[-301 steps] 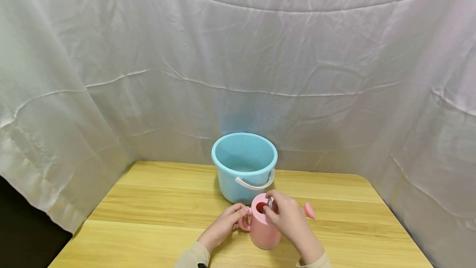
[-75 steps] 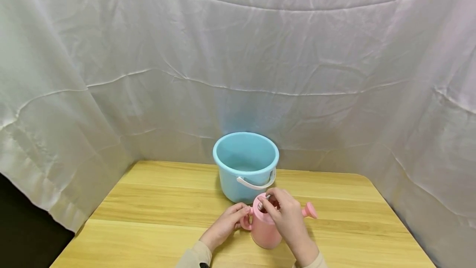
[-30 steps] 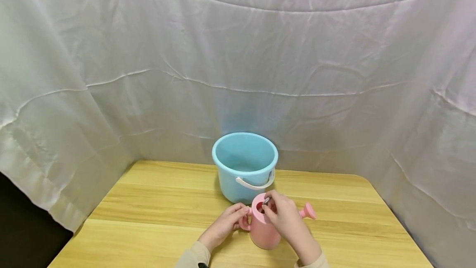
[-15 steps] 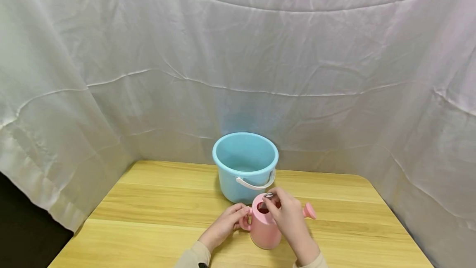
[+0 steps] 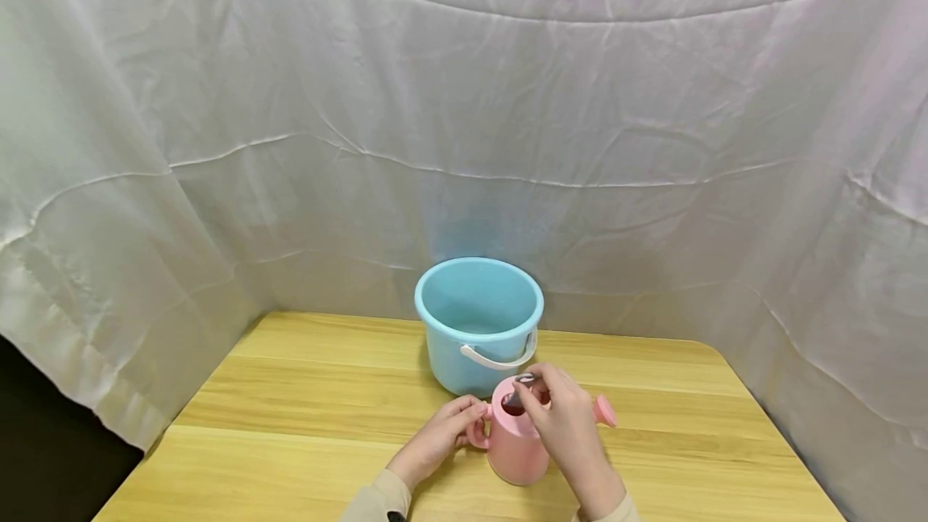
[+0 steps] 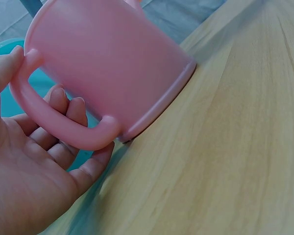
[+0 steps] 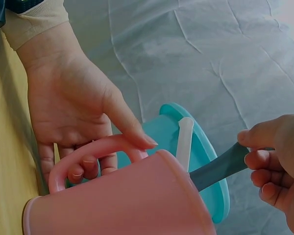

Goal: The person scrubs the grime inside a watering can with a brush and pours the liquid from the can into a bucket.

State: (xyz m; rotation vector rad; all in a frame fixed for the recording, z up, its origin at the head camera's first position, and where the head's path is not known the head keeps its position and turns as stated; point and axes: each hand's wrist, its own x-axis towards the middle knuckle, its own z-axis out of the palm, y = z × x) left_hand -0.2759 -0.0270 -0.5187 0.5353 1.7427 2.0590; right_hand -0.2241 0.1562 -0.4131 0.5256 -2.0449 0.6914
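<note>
A pink watering can (image 5: pixel 517 457) stands upright on the wooden table in the head view. At its left side, my left hand (image 5: pixel 440 435) holds the can's handle (image 6: pixel 63 128), thumb on top and fingers through the loop. Over the top opening, my right hand (image 5: pixel 568 417) pinches the upper end of a smooth dark-grey handle (image 7: pixel 220 168). That handle slants down into the can. Its lower end is hidden inside, so the kind of tool does not show. To the right of my right hand the pink spout head (image 5: pixel 605 411) sticks out.
Just behind the can is a light-blue bucket (image 5: pixel 464 361) with a white carrying handle (image 5: pixel 496 362) hanging at its front. Grey-white curtains (image 5: pixel 464 119) enclose the back and sides of the wooden table (image 5: pixel 312 401).
The right hand shifts about over the can's opening, and the grey handle changes its tilt with it. The left hand, can and bucket stay in place.
</note>
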